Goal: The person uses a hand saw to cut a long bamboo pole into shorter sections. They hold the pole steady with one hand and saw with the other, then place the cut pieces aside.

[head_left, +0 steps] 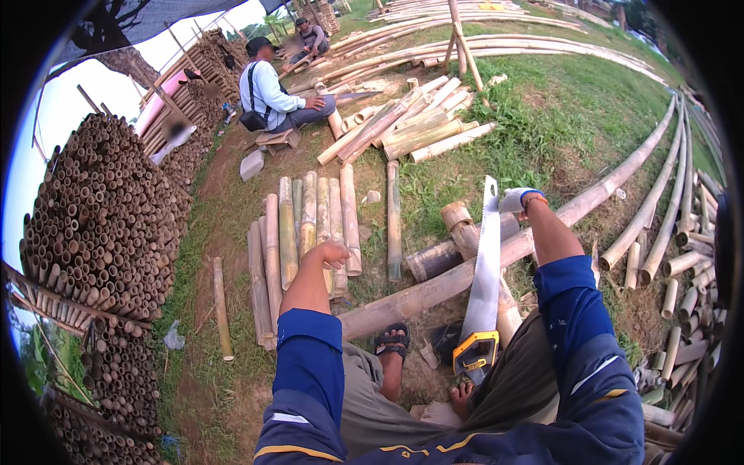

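Observation:
A hand saw (486, 263) with a yellow and black handle stands tilted across a long bamboo pole (411, 301), its handle low by my feet and its blade tip up. My right hand (514, 200), in a white glove with a blue cuff, is beside the blade tip; its fingers are too indistinct to read, and touching cannot be confirmed. Bare and loosely curled, my left hand (332, 253) hangs over a row of cut bamboo lengths (308, 213), with nothing visible in it. A shorter thick bamboo piece (463, 229) crosses beneath the pole near the saw.
Stacked bamboo pieces (101, 209) rise at the left. Cut lengths (426, 124) lie ahead, beside a seated person (271, 97) with a saw; another person (310, 39) sits farther back. Long poles (659, 186) and short offcuts (686, 302) lie at the right.

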### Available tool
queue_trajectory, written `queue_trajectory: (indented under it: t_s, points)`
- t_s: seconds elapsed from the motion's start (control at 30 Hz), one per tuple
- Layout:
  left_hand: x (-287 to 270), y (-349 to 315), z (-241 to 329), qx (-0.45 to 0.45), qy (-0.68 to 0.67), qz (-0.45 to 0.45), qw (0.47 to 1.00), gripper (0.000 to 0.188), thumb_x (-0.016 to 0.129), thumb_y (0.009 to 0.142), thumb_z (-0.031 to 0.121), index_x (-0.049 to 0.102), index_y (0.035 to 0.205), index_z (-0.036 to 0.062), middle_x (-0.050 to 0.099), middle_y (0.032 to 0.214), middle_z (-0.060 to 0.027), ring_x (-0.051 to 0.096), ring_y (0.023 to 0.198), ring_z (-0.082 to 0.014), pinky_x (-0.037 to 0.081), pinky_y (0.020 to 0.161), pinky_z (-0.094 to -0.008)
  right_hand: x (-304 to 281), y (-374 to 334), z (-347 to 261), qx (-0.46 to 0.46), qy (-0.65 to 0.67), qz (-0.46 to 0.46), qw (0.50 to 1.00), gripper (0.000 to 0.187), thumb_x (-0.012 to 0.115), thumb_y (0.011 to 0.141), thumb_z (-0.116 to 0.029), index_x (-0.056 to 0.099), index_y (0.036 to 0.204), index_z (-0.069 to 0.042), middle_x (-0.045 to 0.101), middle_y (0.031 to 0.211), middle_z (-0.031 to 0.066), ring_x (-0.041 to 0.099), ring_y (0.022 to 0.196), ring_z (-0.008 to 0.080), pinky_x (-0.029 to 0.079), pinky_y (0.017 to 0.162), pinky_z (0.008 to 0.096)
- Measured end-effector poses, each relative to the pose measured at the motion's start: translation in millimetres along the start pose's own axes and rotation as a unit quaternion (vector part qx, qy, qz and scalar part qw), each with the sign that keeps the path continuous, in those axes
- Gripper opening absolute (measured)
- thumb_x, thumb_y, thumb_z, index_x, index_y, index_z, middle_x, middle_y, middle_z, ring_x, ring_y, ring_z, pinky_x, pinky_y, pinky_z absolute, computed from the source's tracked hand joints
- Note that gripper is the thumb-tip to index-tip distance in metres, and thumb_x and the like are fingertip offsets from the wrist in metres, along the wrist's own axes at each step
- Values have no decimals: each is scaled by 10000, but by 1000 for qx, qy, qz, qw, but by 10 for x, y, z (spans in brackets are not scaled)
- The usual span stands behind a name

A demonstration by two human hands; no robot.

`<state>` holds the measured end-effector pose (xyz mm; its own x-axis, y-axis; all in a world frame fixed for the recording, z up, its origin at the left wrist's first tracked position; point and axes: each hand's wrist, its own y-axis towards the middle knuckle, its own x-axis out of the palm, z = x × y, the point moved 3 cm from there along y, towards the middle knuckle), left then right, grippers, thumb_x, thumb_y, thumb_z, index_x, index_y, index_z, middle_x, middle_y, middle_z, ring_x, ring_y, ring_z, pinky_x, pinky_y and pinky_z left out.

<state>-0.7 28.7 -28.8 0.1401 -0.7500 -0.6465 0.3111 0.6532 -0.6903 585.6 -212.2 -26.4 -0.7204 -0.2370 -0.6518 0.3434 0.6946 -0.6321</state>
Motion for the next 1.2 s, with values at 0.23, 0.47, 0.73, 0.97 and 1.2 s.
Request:
queue_trajectory:
  t_s: [0.23,0.47,0.73,0.97,1.2]
  points:
    - [161,-5,412,39,21,-10,999,366,668,1050,424,682,1344,207,753,1324,-6,762,1088,-161,583,901,-418,-226,377,781,32,-62,62,996,395,605,988,-338,572,736,-35,612,623,134,557,490,223,388,444,371]
    - [68,-57,269,28,27,-1,999,367,662,1053,423,684,1346,204,753,1322,-7,762,1099,-160,585,903,-417,-238,800,788,112,-77,28,990,182,781,845,-291,750,889,-117,743,899,45,682,822,202,504,769,467]
    - [0,-95,-76,6,-4,-3,1000,407,684,1047,416,669,1380,183,758,1310,-44,766,1104,-183,587,914,-421,1,976,520,87,-71,14,994,249,772,894,-362,795,901,-114,774,892,59,712,805,218,555,741,436]
    - [106,95,188,34,-6,-13,999,467,673,1039,414,643,1434,166,753,1331,-25,762,1121,-175,578,945,-419,-212,929,815,100,-68,74,990,376,776,912,-421,809,1128,-115,799,1115,53,766,988,255,574,903,522]
    - [68,172,332,60,-19,-22,998,462,700,1046,426,628,1424,170,742,1343,-38,767,1137,-183,590,894,-406,-423,561,866,33,-90,156,983,441,732,912,-424,786,1124,-41,798,1050,86,743,890,262,584,840,488]
